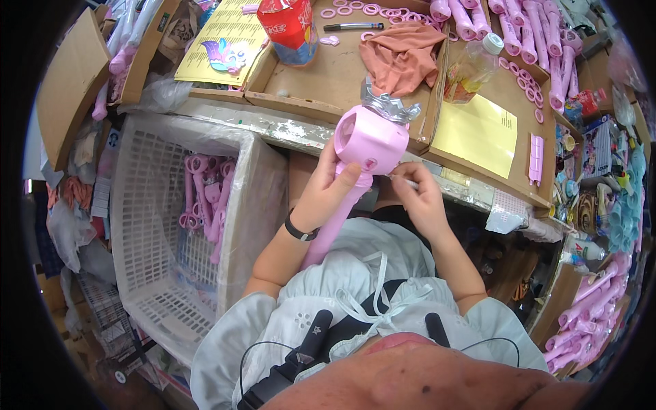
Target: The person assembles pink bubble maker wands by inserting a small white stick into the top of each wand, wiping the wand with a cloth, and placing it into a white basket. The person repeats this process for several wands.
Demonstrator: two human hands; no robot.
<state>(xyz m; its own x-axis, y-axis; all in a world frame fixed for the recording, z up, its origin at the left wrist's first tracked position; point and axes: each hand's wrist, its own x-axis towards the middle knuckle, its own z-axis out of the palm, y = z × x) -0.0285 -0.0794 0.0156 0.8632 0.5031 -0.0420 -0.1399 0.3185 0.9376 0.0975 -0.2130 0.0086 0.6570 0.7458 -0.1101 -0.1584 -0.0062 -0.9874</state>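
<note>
In the head view, we see the pink wand (380, 145) raised in front of the chest, just this side of the bench edge, its handle slanting down toward the lap and a silver crown (391, 108) on top of its round head. Our left hand (331, 190), with a black wristband (299, 232) below it, is wrapped around the wand's neck, thumb across the front. Our right hand (421, 197) is close beside the wand's head, fingers curled in a pinch on a slim pale stick (411, 183); we cannot tell what it is, as the fingers cover most of it. To our left stands a white basket (147, 273) with pink parts (205, 195) inside. Beyond the hands lies a shallow cardboard tray (301, 96) bearing an orange cloth (400, 58), a marker (353, 27) and a red cup (290, 34). Farther right, a clear bottle (471, 72) stands near a yellow sheet (478, 137).
</note>
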